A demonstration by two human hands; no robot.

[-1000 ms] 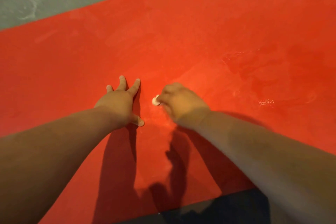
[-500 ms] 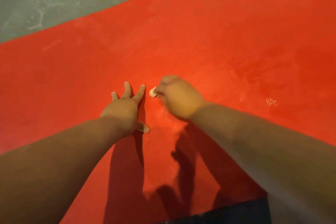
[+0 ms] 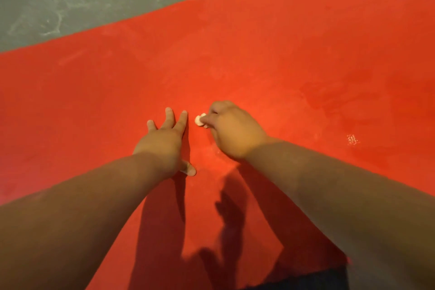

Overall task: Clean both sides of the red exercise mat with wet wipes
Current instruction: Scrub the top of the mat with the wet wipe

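Observation:
The red exercise mat lies flat and fills most of the view. My left hand rests palm down on it with fingers spread. Just to its right, my right hand is curled around a small balled-up white wet wipe, pressed against the mat; only a bit of the wipe shows past the fingers. Darker damp patches mark the mat to the right.
Grey concrete floor runs beyond the mat's far edge at the top left. A small whitish residue spot sits on the mat at the right. Dark floor shows past the mat's near edge at the bottom.
Both hands have shifted farther up the mat, the right hand rubbing the wipe forward. The far edge and grey floor now show more in the view.

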